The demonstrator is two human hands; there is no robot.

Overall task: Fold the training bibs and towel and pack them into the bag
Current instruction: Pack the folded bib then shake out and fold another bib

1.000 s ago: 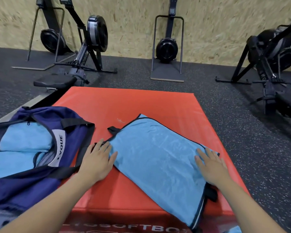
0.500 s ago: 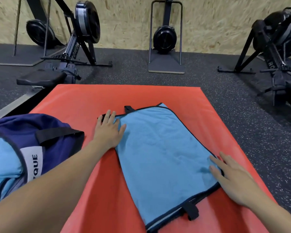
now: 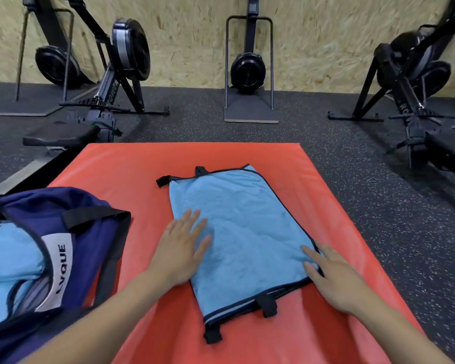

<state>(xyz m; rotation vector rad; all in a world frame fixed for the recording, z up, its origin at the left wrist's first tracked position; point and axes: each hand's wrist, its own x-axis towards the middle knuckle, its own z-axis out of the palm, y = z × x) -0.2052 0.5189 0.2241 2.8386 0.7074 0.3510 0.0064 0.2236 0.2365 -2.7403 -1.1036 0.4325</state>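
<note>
Hands lie flat on the folded blue bib (image 3: 243, 237) on the red mat (image 3: 132, 164): left hand (image 3: 180, 252) pressing its left edge, right hand (image 3: 331, 277) at its near right corner, fingers straight, gripping nothing. Lifting it one-handed could let the layers slide apart and the black tabs (image 3: 267, 306) catch. Left, the open navy bag (image 3: 84, 232) already holds blue cloth; its sagging mouth could snag the bib

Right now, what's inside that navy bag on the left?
Through the open top of the navy bag light blue fabric shows, with a dark-trimmed edge like the bib on the red mat. Anything beneath it is covered.
</note>
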